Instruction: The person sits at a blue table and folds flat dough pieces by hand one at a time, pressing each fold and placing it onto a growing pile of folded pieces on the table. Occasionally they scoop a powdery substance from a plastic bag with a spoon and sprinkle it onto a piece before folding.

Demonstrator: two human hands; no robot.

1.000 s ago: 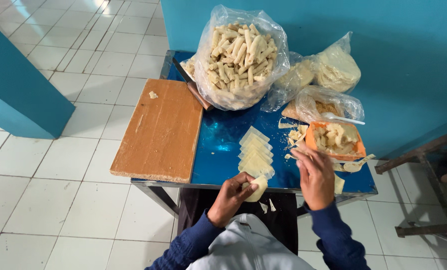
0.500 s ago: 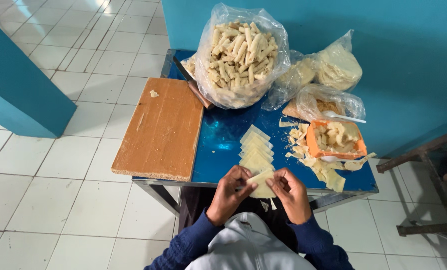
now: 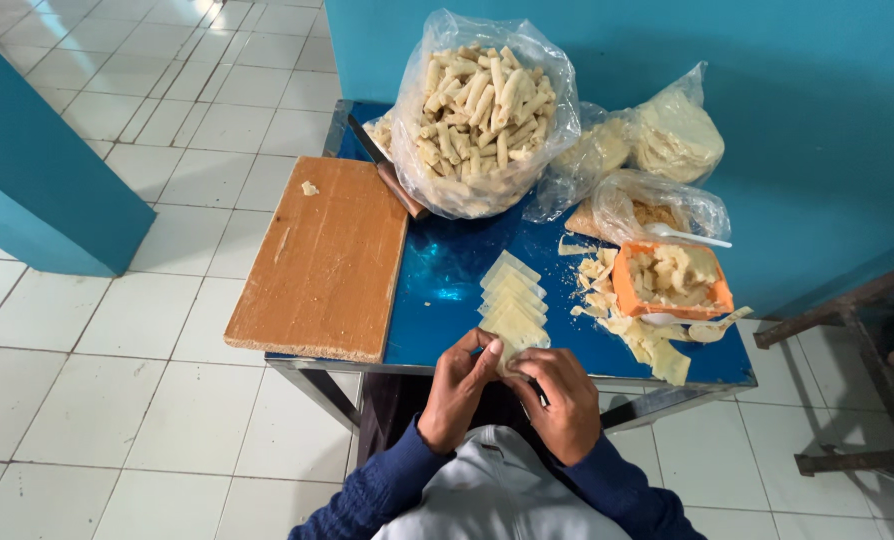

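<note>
Both my hands are closed together on one pale wrapper sheet at the near edge of the blue table.

At the lower middle of the frame I see my left hand (image 3: pixel 459 385) and my right hand (image 3: pixel 565 400) meeting, fingers pinched on a wrapper sheet (image 3: pixel 512 352) between them, just over the table (image 3: pixel 447 290) edge. Directly above them in the frame lies a row of overlapping wrapper sheets (image 3: pixel 512 295) on the blue top. To the right sits an orange tray (image 3: pixel 622 290) of pale filling pieces, with loose scraps (image 3: pixel 657 352) beside it. A wooden board (image 3: pixel 327 260) lies on the left part of the table, overhanging its edge. At the upper middle stands a big clear bag of rolled sticks (image 3: pixel 482 110), with smaller bags (image 3: pixel 672 135) to its right against the teal wall.
</note>
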